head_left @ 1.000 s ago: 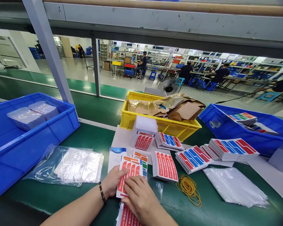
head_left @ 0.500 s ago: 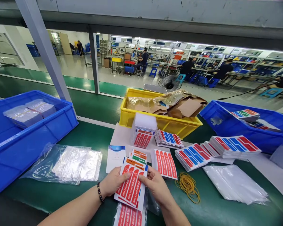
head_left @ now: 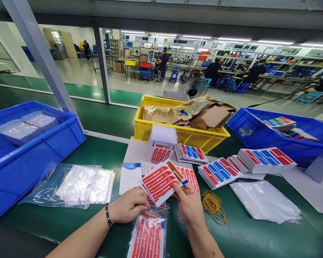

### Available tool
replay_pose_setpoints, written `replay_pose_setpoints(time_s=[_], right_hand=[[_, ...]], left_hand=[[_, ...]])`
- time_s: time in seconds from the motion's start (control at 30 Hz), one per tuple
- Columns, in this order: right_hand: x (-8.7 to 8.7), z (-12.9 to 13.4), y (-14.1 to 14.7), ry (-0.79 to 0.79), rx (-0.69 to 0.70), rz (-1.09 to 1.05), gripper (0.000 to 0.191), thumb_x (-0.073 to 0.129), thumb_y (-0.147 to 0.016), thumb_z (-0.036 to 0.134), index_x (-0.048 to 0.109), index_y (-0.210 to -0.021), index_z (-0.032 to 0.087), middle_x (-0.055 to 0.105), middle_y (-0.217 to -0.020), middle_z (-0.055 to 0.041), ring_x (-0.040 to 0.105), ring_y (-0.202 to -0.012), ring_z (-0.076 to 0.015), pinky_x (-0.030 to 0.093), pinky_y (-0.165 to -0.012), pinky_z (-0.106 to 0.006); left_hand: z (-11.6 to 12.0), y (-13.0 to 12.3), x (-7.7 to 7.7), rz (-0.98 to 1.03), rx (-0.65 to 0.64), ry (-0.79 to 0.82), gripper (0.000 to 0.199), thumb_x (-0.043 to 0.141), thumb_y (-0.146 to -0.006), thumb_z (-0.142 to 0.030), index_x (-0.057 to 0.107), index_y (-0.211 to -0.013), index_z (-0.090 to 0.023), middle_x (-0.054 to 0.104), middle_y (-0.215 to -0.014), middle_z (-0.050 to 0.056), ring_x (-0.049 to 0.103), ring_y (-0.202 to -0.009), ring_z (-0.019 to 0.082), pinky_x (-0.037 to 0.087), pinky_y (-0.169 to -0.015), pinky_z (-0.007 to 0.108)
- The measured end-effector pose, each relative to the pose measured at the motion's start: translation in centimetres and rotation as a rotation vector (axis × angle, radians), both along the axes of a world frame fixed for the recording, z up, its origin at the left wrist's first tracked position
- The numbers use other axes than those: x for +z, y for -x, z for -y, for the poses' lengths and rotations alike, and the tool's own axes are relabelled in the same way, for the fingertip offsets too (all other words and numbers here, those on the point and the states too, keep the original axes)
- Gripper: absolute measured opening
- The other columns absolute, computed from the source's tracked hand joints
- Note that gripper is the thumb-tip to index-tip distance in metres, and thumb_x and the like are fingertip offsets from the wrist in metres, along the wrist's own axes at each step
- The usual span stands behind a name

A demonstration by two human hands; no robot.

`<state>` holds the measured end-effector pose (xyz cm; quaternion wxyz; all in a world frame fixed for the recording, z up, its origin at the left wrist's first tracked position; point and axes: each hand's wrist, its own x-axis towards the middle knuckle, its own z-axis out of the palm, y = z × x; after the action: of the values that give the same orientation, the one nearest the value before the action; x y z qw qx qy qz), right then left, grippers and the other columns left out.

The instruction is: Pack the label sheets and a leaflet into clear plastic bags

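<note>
My right hand (head_left: 190,206) pinches a few red-and-white sticker sheets (head_left: 163,182) by one corner, tilted above the bench. They are printed "Max Level" and "Min Level". My left hand (head_left: 131,206) is closed, with its fingertips at the upper edge of a clear plastic bag (head_left: 163,215). Inside that bag lie similar red sticker sheets (head_left: 148,236), flat on the bench near me. Behind the held sheets, more red sheets (head_left: 192,175) are partly covered. A white-and-blue card (head_left: 130,178) lies beyond my left hand.
Clear bags (head_left: 80,184) lie at left, more bags (head_left: 265,200) at right. Rubber bands (head_left: 214,208) sit beside my right hand. Red-and-blue sticker stacks (head_left: 266,161) stand behind. A yellow bin (head_left: 177,133) and blue bins (head_left: 43,147), (head_left: 258,134) line the back. A post (head_left: 40,57) rises at left.
My left hand has let go of the sticker sheets and moved down to the bag's edge. My right hand has turned the sheets sideways and shifted them right.
</note>
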<state>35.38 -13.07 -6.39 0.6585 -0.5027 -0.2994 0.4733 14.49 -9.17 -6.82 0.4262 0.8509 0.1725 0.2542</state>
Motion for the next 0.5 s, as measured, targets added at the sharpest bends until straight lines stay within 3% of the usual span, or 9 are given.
replay_pose_setpoints(time_s=[0.17, 0.37, 0.43, 0.5], right_hand=[[0.1, 0.2, -1.2, 0.026, 0.051, 0.139, 0.048, 0.069, -0.068, 0.040, 0.054, -0.103, 0.011, 0.062, -0.092, -0.0112, 0.059, -0.071, -0.0179, 0.048, -0.055, -0.027], [-0.2, 0.3, -0.7, 0.085, 0.285, 0.195, 0.051, 0.067, -0.070, 0.042, 0.051, -0.107, 0.011, 0.062, -0.090, -0.0117, 0.058, -0.068, -0.0165, 0.045, -0.054, -0.026], [-0.5, 0.4, 0.0, 0.086, 0.357, 0.176, 0.058, 0.066, -0.072, 0.043, 0.045, -0.115, 0.012, 0.061, -0.089, -0.0109, 0.058, -0.068, -0.0165, 0.045, -0.054, -0.026], [-0.7, 0.6, 0.5, 0.069, 0.381, 0.152, 0.070, 0.064, -0.075, 0.041, 0.029, -0.130, 0.016, 0.060, -0.081, -0.0063, 0.056, -0.063, -0.0140, 0.044, -0.055, -0.025]], left_hand=[[0.1, 0.0, -0.2, 0.094, 0.190, 0.234, 0.015, 0.051, -0.080, -0.023, 0.059, -0.075, -0.011, 0.042, -0.088, 0.006, 0.045, -0.083, 0.012, 0.038, -0.077, 0.023], [0.4, -0.4, -0.4, 0.151, 0.221, 0.298, 0.012, 0.056, -0.076, -0.020, 0.060, -0.071, -0.011, 0.041, -0.087, 0.005, 0.045, -0.084, 0.013, 0.037, -0.078, 0.024], [0.4, -0.4, -0.6, 0.151, 0.243, 0.345, 0.013, 0.056, -0.076, -0.021, 0.061, -0.070, -0.011, 0.042, -0.085, 0.005, 0.044, -0.080, 0.012, 0.037, -0.074, 0.024], [0.4, -0.4, -1.0, 0.178, 0.278, 0.406, 0.014, 0.057, -0.075, -0.024, 0.062, -0.072, -0.011, 0.043, -0.083, 0.005, 0.044, -0.077, 0.012, 0.037, -0.072, 0.024]])
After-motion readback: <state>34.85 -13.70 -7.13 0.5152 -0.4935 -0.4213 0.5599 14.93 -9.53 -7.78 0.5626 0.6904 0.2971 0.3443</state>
